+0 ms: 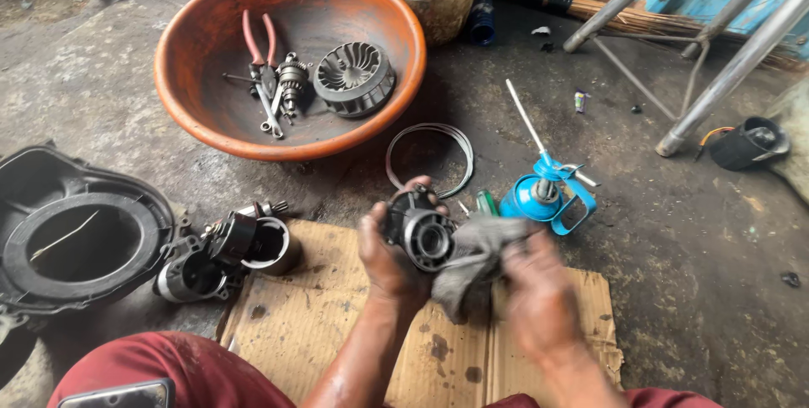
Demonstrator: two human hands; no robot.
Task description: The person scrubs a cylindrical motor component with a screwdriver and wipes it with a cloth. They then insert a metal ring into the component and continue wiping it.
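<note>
My left hand (388, 256) grips a dark round metal housing part (421, 235) with a ribbed circular opening that faces the camera. My right hand (539, 294) holds a grey rag (472, 260) pressed against the right side of that part. Both hands hover above a stained sheet of cardboard (337, 315) on the concrete floor. A blue oil can (543, 197) with a long thin spout stands just beyond the hands.
An orange basin (194, 45) holds red-handled pliers (257, 41), a wrench, a gear shaft and a finned wheel (354, 79). A starter motor body (223, 256) lies at left beside a black plastic cover (76, 239). A wire ring (430, 155), metal legs and a bucket stand behind.
</note>
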